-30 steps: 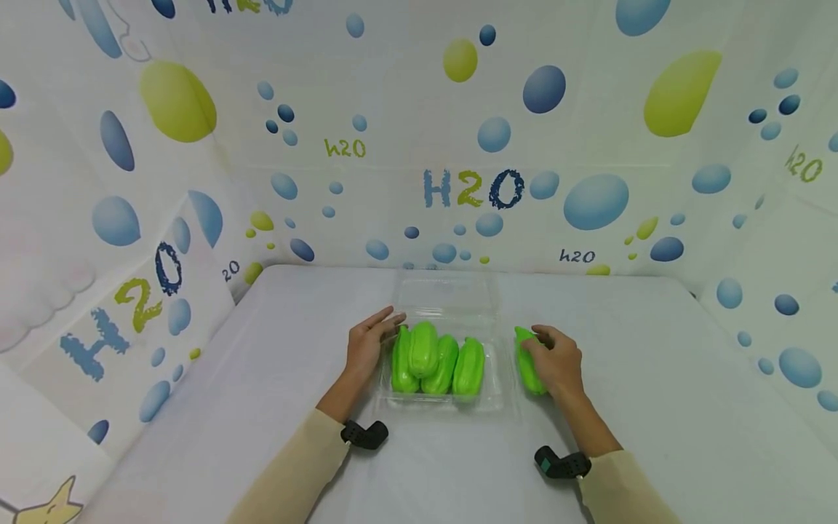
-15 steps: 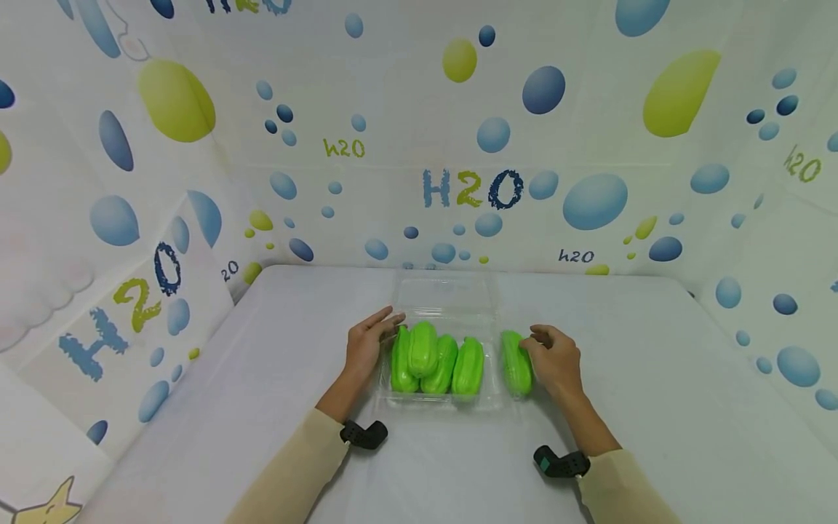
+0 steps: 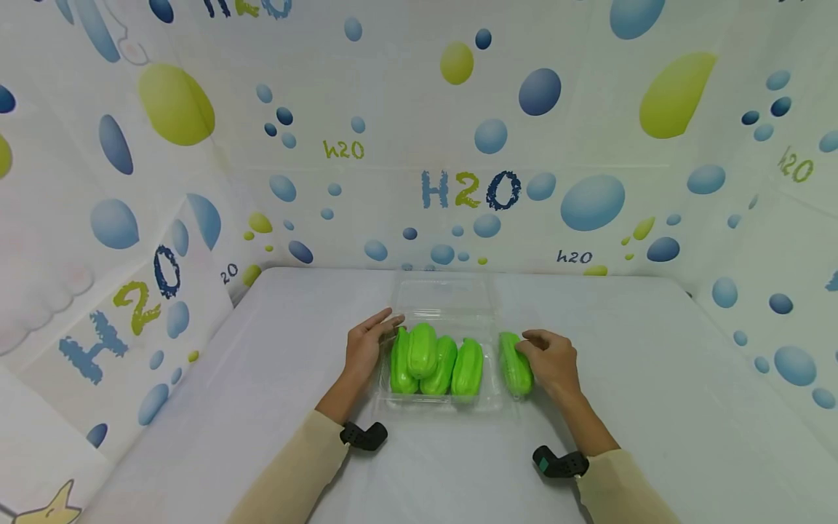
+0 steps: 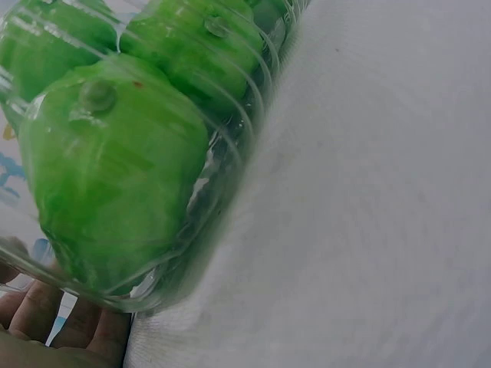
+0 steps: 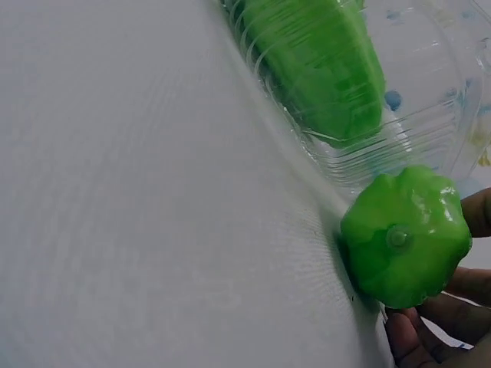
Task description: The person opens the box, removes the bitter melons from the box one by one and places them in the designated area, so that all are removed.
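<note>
A clear plastic clamshell tray (image 3: pixel 495 397) sits mid-table with its lid (image 3: pixel 445 295) laid open behind it. Several bright green ridged gourds (image 3: pixel 435 360) lie side by side in it; the left wrist view shows them (image 4: pixel 115 176) pressed against the ribbed wall. My left hand (image 3: pixel 376 331) rests with straight fingers on the tray's left side, its fingers (image 4: pixel 46 322) showing beside the wall. My right hand (image 3: pixel 533 351) grips one more green gourd (image 3: pixel 513 367) at the tray's right rim. In the right wrist view this gourd (image 5: pixel 405 234) touches the cloth just outside the tray (image 5: pixel 399 146), with my fingers (image 5: pixel 430 337) curled round it.
The table (image 3: pixel 655 378) is covered in white cloth. Walls printed with blue and green bubbles (image 3: pixel 471 189) close it in at the back and on both sides. A black wrist mount (image 3: pixel 363 434) sits on each forearm.
My right hand has carried its gourd left, from the cloth beside the tray up against the tray's right rim. The left hand has stayed put.
</note>
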`<state>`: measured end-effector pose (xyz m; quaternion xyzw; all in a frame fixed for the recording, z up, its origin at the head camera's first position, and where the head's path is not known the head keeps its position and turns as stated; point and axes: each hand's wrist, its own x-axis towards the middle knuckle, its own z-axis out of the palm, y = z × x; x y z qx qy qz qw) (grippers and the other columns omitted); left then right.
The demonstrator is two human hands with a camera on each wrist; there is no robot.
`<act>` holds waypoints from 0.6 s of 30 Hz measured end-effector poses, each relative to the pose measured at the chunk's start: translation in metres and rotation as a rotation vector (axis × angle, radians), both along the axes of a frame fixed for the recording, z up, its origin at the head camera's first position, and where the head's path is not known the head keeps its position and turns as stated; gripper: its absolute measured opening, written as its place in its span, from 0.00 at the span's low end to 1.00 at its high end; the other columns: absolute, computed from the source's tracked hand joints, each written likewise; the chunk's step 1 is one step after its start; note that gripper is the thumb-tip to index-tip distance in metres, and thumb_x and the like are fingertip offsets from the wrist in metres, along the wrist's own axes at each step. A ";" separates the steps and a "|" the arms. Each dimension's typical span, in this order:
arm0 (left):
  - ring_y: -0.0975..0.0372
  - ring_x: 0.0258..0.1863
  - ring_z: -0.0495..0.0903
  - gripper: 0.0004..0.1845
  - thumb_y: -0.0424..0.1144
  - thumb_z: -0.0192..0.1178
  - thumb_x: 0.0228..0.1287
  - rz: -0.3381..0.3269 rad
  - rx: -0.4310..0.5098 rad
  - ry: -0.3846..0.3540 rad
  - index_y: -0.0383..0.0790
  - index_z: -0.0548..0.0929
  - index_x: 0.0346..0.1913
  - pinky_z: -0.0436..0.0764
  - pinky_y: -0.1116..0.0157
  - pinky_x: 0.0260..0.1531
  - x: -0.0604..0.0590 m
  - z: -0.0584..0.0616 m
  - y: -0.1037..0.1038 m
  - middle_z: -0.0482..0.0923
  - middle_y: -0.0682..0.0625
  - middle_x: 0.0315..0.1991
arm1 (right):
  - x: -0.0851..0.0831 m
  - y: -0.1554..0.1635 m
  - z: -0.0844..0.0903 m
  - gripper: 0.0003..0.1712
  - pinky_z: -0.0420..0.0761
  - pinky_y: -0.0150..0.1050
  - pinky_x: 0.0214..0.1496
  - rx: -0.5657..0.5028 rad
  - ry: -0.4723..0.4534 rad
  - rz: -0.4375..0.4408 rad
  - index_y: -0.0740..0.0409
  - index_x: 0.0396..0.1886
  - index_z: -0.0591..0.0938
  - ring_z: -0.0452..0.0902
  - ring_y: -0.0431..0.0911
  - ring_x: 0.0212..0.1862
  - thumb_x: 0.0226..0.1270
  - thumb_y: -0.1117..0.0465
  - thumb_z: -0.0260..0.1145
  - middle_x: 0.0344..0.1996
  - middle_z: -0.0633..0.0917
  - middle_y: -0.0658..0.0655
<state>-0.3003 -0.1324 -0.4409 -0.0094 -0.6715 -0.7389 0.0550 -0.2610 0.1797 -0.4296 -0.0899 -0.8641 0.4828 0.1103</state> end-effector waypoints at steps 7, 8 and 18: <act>0.48 0.56 0.84 0.23 0.32 0.53 0.75 0.014 -0.009 0.003 0.30 0.73 0.70 0.82 0.60 0.58 0.001 0.001 0.001 0.82 0.37 0.58 | 0.000 -0.002 -0.004 0.23 0.82 0.50 0.51 0.024 0.003 0.005 0.65 0.55 0.85 0.83 0.56 0.49 0.65 0.55 0.66 0.47 0.88 0.65; 0.48 0.56 0.84 0.23 0.32 0.53 0.75 0.014 -0.009 0.006 0.30 0.73 0.70 0.82 0.61 0.58 0.001 0.001 0.001 0.83 0.37 0.58 | 0.000 -0.002 -0.004 0.23 0.82 0.51 0.52 0.023 0.003 0.000 0.65 0.55 0.85 0.83 0.56 0.50 0.65 0.54 0.66 0.47 0.88 0.65; 0.47 0.57 0.83 0.23 0.31 0.52 0.75 0.015 -0.001 0.009 0.29 0.73 0.70 0.82 0.62 0.57 0.001 0.000 0.001 0.82 0.36 0.58 | 0.002 -0.001 -0.002 0.22 0.81 0.53 0.56 -0.008 0.010 -0.001 0.66 0.54 0.86 0.82 0.58 0.54 0.67 0.56 0.65 0.50 0.87 0.66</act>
